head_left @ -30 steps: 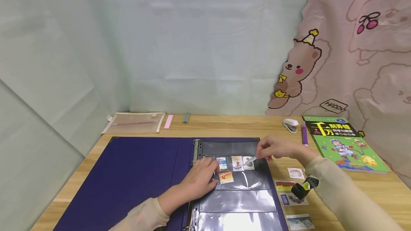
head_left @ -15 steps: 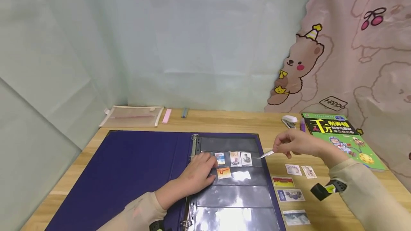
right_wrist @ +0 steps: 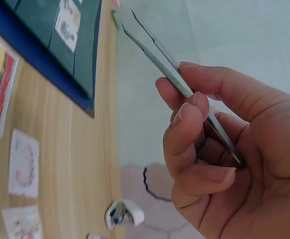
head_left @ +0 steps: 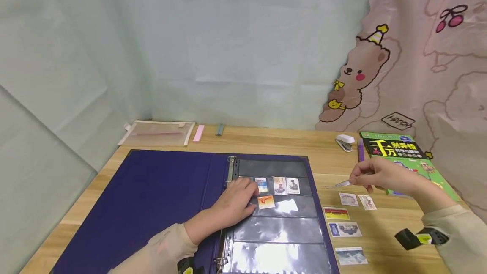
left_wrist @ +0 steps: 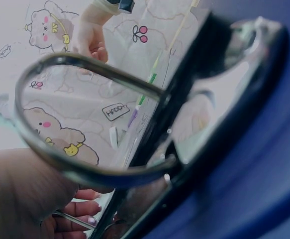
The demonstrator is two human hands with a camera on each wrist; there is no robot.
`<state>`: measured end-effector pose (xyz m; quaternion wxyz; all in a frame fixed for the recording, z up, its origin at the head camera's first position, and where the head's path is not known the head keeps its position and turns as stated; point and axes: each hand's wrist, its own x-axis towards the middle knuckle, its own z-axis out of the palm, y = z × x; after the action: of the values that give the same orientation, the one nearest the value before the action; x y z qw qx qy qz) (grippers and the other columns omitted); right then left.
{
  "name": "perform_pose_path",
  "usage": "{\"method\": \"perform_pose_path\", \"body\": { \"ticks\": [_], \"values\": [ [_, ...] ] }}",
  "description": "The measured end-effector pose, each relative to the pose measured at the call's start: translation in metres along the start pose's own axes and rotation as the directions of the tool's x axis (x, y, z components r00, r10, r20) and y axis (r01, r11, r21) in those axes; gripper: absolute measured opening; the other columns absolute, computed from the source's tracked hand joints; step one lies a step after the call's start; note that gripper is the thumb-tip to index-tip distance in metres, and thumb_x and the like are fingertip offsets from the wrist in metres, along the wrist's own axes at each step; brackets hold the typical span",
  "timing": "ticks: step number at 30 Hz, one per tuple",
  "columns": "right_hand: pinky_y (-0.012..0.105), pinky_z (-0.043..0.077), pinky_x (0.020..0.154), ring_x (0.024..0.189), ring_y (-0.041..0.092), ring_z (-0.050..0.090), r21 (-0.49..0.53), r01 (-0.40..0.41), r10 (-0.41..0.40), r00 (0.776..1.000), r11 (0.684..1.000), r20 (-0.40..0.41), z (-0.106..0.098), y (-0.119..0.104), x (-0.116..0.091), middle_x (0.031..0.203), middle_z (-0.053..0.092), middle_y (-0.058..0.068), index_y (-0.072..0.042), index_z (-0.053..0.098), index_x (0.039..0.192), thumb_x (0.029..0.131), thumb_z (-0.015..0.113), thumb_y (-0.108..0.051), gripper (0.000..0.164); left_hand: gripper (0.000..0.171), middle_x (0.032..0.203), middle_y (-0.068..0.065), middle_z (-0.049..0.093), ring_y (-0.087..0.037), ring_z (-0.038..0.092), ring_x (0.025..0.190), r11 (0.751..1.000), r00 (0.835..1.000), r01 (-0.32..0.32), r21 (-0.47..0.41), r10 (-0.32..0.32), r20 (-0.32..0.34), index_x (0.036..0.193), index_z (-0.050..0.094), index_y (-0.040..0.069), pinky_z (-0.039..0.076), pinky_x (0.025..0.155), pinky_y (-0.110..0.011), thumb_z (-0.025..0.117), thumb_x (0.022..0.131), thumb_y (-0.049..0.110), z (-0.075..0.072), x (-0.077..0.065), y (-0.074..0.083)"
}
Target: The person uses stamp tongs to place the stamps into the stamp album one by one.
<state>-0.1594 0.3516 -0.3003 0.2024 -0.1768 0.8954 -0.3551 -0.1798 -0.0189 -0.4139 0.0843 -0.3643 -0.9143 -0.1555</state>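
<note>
My right hand (head_left: 384,176) pinches a pair of tweezers (right_wrist: 164,67), whose bent tips stand slightly apart with nothing between them. It hangs over the table, right of the stamp album page and above two pale stamps (head_left: 348,199). On the album's clear-pocket page (head_left: 279,229), my left hand (head_left: 233,204) rests with relaxed fingers near the binder rings (left_wrist: 40,114). Beside its fingertips are a blue stamp (head_left: 261,185), a reddish stamp (head_left: 279,185) and a grey figure stamp (head_left: 293,186) in one row. An orange stamp (head_left: 266,201) lies just below.
Right of the album lie a red-yellow stamp (head_left: 336,213), a car stamp (head_left: 345,229) and a grey-blue stamp (head_left: 351,256). Farther back are a stapler (head_left: 345,142), a purple marker (head_left: 360,150) and a green book (head_left: 403,155). The blue cover (head_left: 152,206) spreads left; a mesh pouch (head_left: 160,133) lies behind.
My right hand has drawn the tweezers away from the grey figure stamp, rightward off the page and over the table. My left hand stays on the page.
</note>
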Motion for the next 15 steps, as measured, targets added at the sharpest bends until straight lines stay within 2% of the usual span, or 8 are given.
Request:
{"method": "perform_pose_path", "body": {
  "ticks": [4,9,15],
  "values": [
    [0.023,0.032,0.037,0.046,0.006,0.04,0.018,-0.007,0.008,1.0,1.0,-0.027,0.0,0.016,-0.016,0.064,0.052,-0.009,-0.005,0.061,0.091,0.09,0.051,-0.016,0.015,0.022,0.09,0.005,0.051,-0.013,0.045,0.086,1.0,1.0,-0.007,0.004,0.007,0.007,0.091,0.053,0.016,0.037,0.077,-0.029,0.067,0.076,0.023,0.0,0.0,0.001],
    [0.024,0.032,0.038,0.046,0.012,0.04,0.046,-0.005,0.008,0.999,0.999,-0.046,-0.002,0.039,-0.032,0.063,0.052,-0.01,0.002,0.06,0.096,0.092,0.047,-0.012,0.019,0.021,0.09,0.004,0.051,-0.013,0.046,0.086,1.0,1.0,-0.008,0.006,0.008,0.003,0.091,0.052,0.016,0.037,0.078,-0.03,0.066,0.076,0.023,-0.002,0.001,0.002],
    [0.026,0.031,0.038,0.044,0.018,0.034,0.079,-0.053,0.058,0.996,0.995,-0.061,-0.004,0.06,-0.044,0.063,0.051,-0.011,0.003,0.06,0.099,0.093,0.045,-0.012,0.021,0.021,0.091,0.004,0.051,-0.013,0.046,0.087,1.0,1.0,0.006,0.011,-0.006,0.017,0.092,0.052,0.016,0.037,0.079,-0.029,0.066,0.077,0.023,-0.002,0.001,0.001]
  ]
}}
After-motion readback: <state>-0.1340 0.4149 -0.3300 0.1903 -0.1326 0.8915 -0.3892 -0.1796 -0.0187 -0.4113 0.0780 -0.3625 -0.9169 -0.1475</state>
